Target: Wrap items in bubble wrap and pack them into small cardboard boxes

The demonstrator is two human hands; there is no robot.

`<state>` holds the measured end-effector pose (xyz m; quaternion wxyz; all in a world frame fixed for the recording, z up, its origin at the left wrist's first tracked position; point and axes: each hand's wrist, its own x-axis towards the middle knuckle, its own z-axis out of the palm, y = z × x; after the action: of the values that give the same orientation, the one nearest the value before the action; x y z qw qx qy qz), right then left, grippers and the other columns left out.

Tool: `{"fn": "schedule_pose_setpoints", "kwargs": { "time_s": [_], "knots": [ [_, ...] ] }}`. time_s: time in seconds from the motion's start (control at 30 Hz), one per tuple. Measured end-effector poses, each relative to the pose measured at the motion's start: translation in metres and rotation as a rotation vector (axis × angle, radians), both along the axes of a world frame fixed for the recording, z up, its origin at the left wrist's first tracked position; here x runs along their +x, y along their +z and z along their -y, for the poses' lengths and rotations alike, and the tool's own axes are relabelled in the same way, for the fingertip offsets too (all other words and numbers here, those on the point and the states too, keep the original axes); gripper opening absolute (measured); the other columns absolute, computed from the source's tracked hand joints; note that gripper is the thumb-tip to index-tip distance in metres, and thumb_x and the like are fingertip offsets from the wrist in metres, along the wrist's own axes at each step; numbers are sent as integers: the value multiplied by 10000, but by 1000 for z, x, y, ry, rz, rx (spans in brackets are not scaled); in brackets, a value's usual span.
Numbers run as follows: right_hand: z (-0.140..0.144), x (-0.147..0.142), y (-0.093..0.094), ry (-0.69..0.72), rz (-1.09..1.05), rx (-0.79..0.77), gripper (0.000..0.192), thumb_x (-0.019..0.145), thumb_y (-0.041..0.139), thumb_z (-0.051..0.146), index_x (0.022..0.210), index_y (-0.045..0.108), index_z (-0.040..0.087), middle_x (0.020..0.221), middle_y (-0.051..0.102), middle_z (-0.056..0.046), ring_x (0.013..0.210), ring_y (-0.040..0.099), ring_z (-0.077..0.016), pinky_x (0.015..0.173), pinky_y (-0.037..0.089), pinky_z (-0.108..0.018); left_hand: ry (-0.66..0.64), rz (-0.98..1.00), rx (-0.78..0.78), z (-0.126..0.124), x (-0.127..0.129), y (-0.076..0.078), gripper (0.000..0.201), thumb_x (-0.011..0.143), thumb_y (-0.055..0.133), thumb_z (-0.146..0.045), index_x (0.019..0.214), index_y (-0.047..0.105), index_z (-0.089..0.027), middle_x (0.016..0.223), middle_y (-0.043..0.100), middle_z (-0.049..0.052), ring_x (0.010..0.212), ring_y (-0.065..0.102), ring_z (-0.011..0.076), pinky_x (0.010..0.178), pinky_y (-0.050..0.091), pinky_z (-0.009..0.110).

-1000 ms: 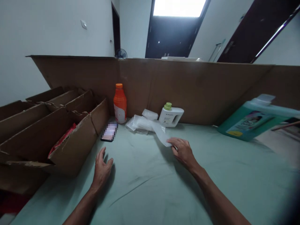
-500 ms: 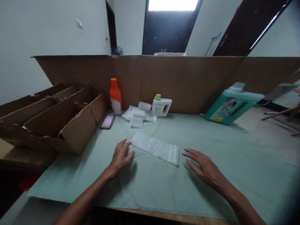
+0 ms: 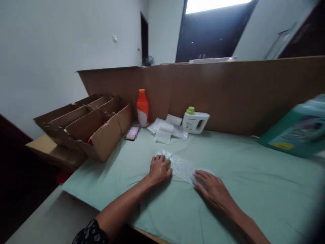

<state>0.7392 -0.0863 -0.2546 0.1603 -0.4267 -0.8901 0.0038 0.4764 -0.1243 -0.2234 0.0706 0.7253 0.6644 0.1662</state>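
Bubble-wrap strip [image 3: 179, 166] lies on green cloth [image 3: 243, 169]. Left hand [image 3: 160, 168] rests on left end, fingers bent; right hand [image 3: 211, 187] spread on right end, gripping nothing. Best press lightly, evenly.

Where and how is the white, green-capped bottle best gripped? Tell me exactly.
Take the white bottle by its handle, probably from the right: the loop sits on that side as the bottle stands on its base, while bubble wrap crowds its left.
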Motion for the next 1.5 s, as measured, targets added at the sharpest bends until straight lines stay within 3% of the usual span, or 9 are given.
{"fn": "schedule_pose_setpoints", "kwargs": {
  "time_s": [0.27, 0.57, 0.67, 0.8, 0.87, 0.97, 1.13, 1.23, 1.5],
  "knots": [
    [-7, 20, 10, -50, 39, 48, 307, 848, 499, 313, 1015, 738, 217, 1286, 691, -138, 1205, 627, -298, 923, 523, -453, 43, -50, -26, 30, -22, 6, 263, 864, 593, -322, 1054, 706, -179, 1130, 652, 164, 1099, 539, 334, 948, 399, 469],
    [52, 113, 43, -599, 16, 168, 368, 876, 434, 279, 1118, 699, 200, 1280, 679, -183, 1135, 643, -364, 898, 507, -534, 147, -19, 13, 77, -89, -7, 356, 879, 557, -302, 1197, 681, -200, 1336, 583, 169, 1233, 497, 369, 1039, 382, 521],
    [67, 71, 55, -458, -21, 183, 355, 919, 438, 284, 1145, 692, 183, 1315, 662, -169, 1184, 619, -334, 974, 480, -526, 122, 8, 59, 77, -87, -10, 372, 869, 572, -297, 1213, 679, -205, 1343, 586, 168, 1244, 506, 363, 1055, 389, 521],
    [69, -35, 52, -47, 12, -40, 368, 927, 539, 272, 1270, 652, 204, 1456, 573, -114, 1322, 530, -261, 1075, 424, -462, -50, 52, 61, 63, -64, -11, 351, 837, 615, -263, 1176, 696, -231, 1348, 606, 133, 1280, 505, 331, 1100, 376, 493],
    [64, -64, 45, 28, 36, -133, 389, 944, 563, 321, 1319, 627, 235, 1494, 543, -78, 1349, 509, -222, 1099, 407, -416, -94, 53, 43, 58, -56, -11, 326, 828, 617, -238, 1143, 705, -239, 1310, 637, 115, 1248, 538, 311, 1086, 396, 477],
    [57, -45, 35, -26, 49, -159, 354, 981, 505, 342, 1292, 651, 255, 1443, 596, -64, 1327, 541, -216, 1081, 426, -417, -115, 67, 25, 56, -56, -14, 336, 838, 591, -208, 1156, 694, -232, 1315, 640, 105, 1228, 558, 294, 1059, 421, 460],
    [52, 72, 24, -335, 57, -94, 372, 953, 454, 360, 1175, 710, 206, 1305, 681, -155, 1222, 624, -330, 959, 493, -516, -97, 90, 30, 59, -60, -18, 341, 855, 569, -191, 1175, 684, -223, 1331, 634, 104, 1255, 539, 286, 1075, 402, 453],
    [43, 108, 17, -471, -11, -70, 412, 910, 471, 413, 1171, 694, 185, 1271, 697, -158, 1188, 636, -333, 951, 493, -484, -95, 73, 36, 56, -59, -18, 357, 846, 564, -162, 1181, 674, -218, 1302, 653, 104, 1222, 556, 280, 1050, 416, 447],
    [-2, 41, 14, -488, -166, -72, 429, 862, 487, 429, 1084, 682, 119, 1207, 699, -219, 1134, 627, -394, 926, 453, -518, -119, -47, 94, 48, -57, -17, 314, 791, 512, -19, 985, 687, -195, 1114, 728, 80, 1066, 630, 240, 947, 471, 372]
  ]
}}
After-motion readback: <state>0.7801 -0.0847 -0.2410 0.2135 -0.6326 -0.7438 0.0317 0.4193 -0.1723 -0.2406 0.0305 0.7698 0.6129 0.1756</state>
